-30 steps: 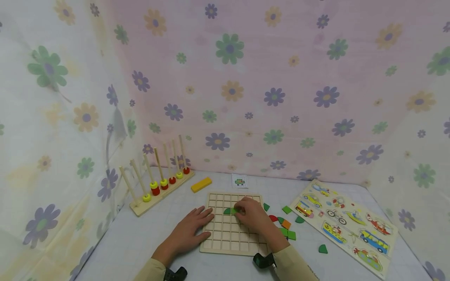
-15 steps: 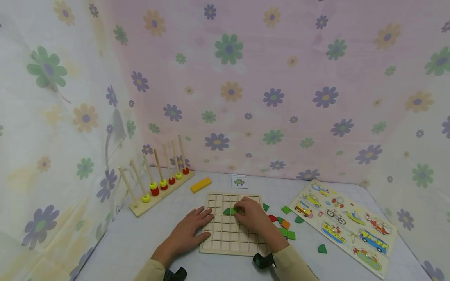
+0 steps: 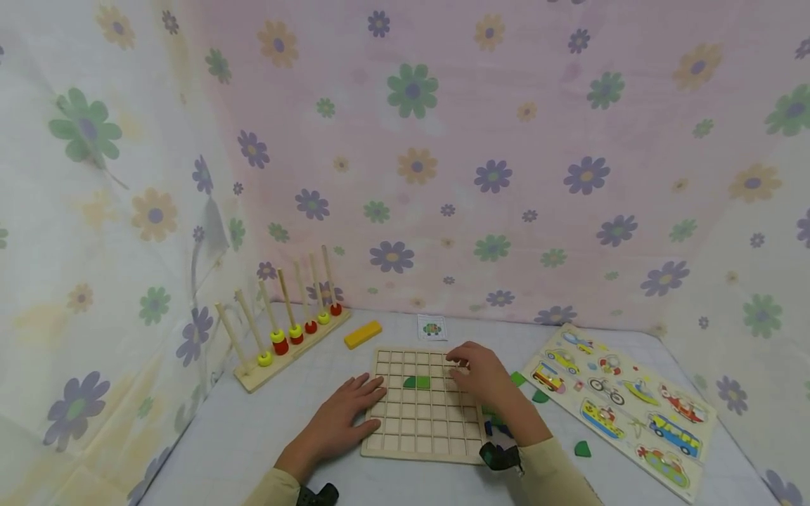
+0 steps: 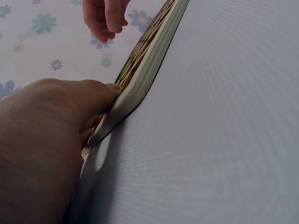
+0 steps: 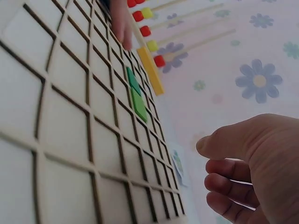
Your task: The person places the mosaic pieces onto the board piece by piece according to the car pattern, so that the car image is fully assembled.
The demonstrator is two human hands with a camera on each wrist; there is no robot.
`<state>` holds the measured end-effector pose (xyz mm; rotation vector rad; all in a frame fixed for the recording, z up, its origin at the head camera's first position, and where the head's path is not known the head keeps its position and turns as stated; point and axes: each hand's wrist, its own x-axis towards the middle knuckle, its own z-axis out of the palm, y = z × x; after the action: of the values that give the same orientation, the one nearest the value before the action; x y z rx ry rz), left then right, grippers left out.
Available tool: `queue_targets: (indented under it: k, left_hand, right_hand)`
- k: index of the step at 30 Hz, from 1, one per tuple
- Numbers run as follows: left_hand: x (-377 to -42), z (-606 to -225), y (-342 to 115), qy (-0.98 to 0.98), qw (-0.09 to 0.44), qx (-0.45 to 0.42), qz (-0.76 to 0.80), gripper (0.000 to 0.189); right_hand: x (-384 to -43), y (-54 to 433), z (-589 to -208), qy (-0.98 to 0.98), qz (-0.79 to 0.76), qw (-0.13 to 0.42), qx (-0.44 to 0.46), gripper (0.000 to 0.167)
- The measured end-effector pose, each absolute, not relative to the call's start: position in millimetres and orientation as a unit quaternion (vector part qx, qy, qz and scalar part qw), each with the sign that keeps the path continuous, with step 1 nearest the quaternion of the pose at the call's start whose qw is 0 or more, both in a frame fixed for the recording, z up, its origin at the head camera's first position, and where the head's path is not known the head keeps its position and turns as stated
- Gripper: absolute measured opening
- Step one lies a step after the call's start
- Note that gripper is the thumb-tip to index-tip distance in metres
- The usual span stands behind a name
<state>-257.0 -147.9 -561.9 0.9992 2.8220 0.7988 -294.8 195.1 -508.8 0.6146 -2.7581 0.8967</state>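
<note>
- Tabletop (image 3: 202,436): pale cloth, carries everything.
- Vehicle puzzle (image 3: 626,407): far R, set at an angle.
- Grid board (image 3: 422,425): flat, centre, b/w the hands.
- Peg rack (image 3: 287,357): back L, w/ red + yellow rings.
- L hand (image 3: 338,416): palm down at board's L edge; fingers spread, fairly straight, thumb tip touching the rim; gripping nothing.
- R hand (image 3: 487,376): hangs over board's back R part; fingers loosely bent, gap b/w thumb & index, nothing gripped.
- Yellow block (image 3: 363,334): behind board, back L.
- Green square (image 3: 423,382): in a grid cell, L of R fingers, near but apart.
- Dark quarter-round (image 3: 410,382): next cell, L of the square; just R of L fingertips, apart.
</note>
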Motion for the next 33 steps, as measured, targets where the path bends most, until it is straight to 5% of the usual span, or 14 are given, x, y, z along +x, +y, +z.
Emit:
queue_targets:
  k: [12, 26, 33]
  left_hand:
    - [-254.9, -564.1, -149.2, 0.909, 0.01, 0.329, 0.254, 0.062]
    - [-256.8, -564.4, -149.0, 0.91, 0.009, 0.326, 0.256, 0.062]
    - [-255.5, -560.6, -148.0, 0.906, 0.007, 0.331, 0.262, 0.062]
  right_hand:
    - [-299.1, 241.5, -504.9, -0.95, 0.251, 0.067, 0.175, 0.018]
    - [-303.9, 253.3, -511.4, -0.952, 0.283, -0.049, 0.103, 0.026]
    - [-307.3, 250.2, -522.9, -0.956, 0.272, -0.032, 0.107, 0.029]
